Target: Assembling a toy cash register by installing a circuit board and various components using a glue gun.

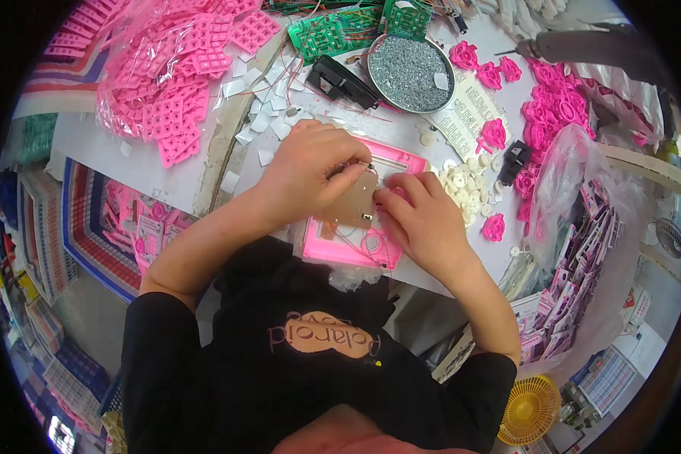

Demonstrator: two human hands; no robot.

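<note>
One pink frame (356,246) with one brown circuit board (353,203) lies at the counter's (166,178) near edge; one round tin of screws (410,72), two green boards (321,34) at the far edge.

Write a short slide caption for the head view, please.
Both hands, left and right, press a brown circuit board into a pink plastic case.
</note>
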